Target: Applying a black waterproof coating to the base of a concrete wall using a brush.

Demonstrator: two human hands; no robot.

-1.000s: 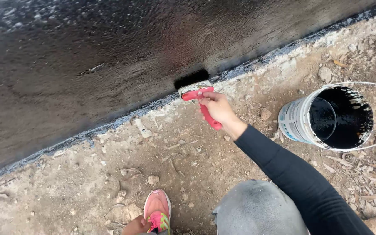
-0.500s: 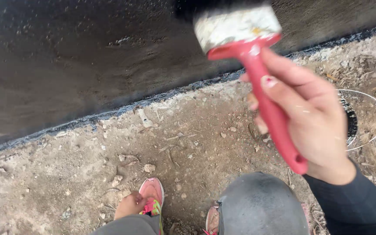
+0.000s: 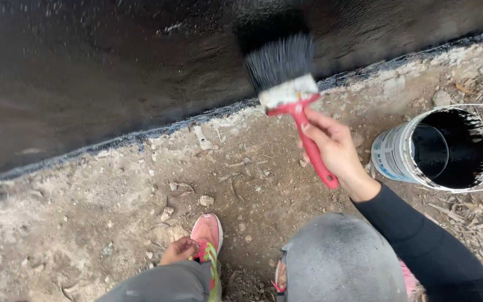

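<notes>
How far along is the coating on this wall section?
Done: the wall in view is black and glossy down to its base. In hand: right hand holds the red-handled brush against it. Left: cannot tell beyond the frame; the bucket looks partly filled.

Right hand [image 3: 336, 151] grips red-handled brush [image 3: 286, 84], bristles on black-coated wall [image 3: 96, 72], upper centre. Bucket [image 3: 398, 156] right. Left hand [image 3: 179, 250] by pink shoe [image 3: 207, 230], bottom.

I see a red-handled paintbrush [image 3: 292, 95] with dark grey bristles and a whitish ferrule. The wall [image 3: 113, 67] is glossy black, speckled with pale flecks. The bucket [image 3: 420, 154] is white and blue outside, black inside. My shoe [image 3: 207, 232] is pink with green laces, my sleeve [image 3: 420, 240] black, the ground [image 3: 85, 223] dusty tan.
</notes>
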